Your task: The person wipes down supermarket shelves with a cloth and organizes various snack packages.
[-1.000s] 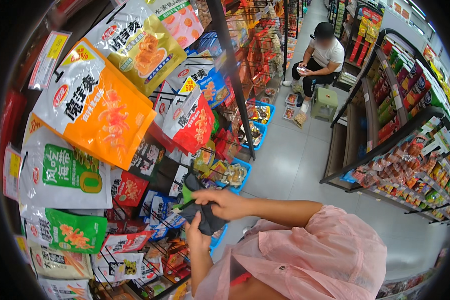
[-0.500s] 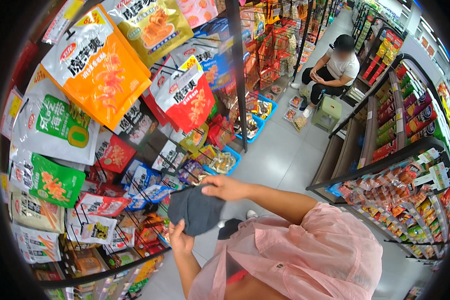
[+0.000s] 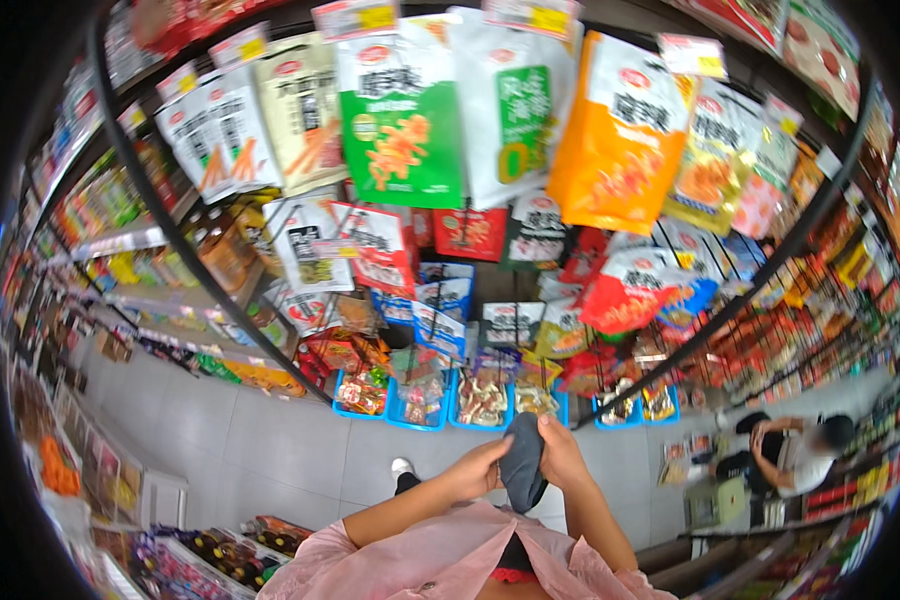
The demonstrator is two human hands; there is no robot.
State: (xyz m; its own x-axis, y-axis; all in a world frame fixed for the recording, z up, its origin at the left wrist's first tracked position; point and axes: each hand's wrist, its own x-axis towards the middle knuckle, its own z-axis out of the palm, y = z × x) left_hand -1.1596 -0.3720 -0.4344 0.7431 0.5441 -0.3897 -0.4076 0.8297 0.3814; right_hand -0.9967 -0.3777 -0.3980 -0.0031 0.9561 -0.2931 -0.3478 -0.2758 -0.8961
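A dark grey soft thing, like a folded cloth or pouch [image 3: 522, 462], hangs upright between my two hands in front of my chest. My left hand [image 3: 477, 470] grips its left edge, and my right hand [image 3: 562, 452] closes over its top and right side. Pink sleeves [image 3: 420, 560] cover my upper arms. Just beyond my hands stands a rack hung with snack bags, among them a green one [image 3: 402, 120] and an orange one [image 3: 620, 140].
Blue bins [image 3: 410, 400] of small packets line the foot of the rack on the grey tiled floor [image 3: 270, 450]. Stocked shelves [image 3: 120, 250] run away on the left. At the right a person [image 3: 790, 455] sits low in the aisle by more shelves.
The view has swung so the snack rack is now straight ahead instead of on the left. The seated person now shows at the lower right. Both hands still hold the dark thing, now hanging upright.
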